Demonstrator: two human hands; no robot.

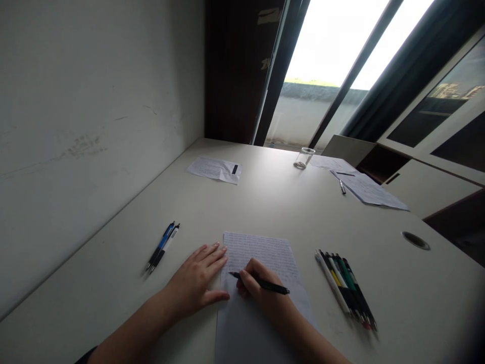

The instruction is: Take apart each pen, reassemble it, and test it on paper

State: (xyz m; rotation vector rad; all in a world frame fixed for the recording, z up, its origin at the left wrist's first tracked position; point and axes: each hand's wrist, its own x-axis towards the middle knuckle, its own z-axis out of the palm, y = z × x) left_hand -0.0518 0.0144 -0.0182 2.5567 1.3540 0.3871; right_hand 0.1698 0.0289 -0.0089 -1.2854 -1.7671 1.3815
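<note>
A sheet of paper [261, 247] lies in front of me, its upper part filled with lines of handwriting and its lower part blank. My right hand [257, 283] rests on it, fingers closed around a black pen [271, 287]. The pen's tip is at the left side of the sheet, just below the written lines; whether it touches the paper I cannot tell. Flat on the table, my left hand [199, 278] has its fingers stretched out, with the fingertips and thumb on the sheet's left edge.
Two pens [162, 247] lie left of my left hand. Several pens [344, 288] sit in a row at the right. Farther back are a crumpled sheet [214, 169], a glass [304, 158], stacked papers [373, 191] and a marker-like pen [342, 187]. A round hole [416, 240] pierces the white table [265, 202]. A wall borders the left.
</note>
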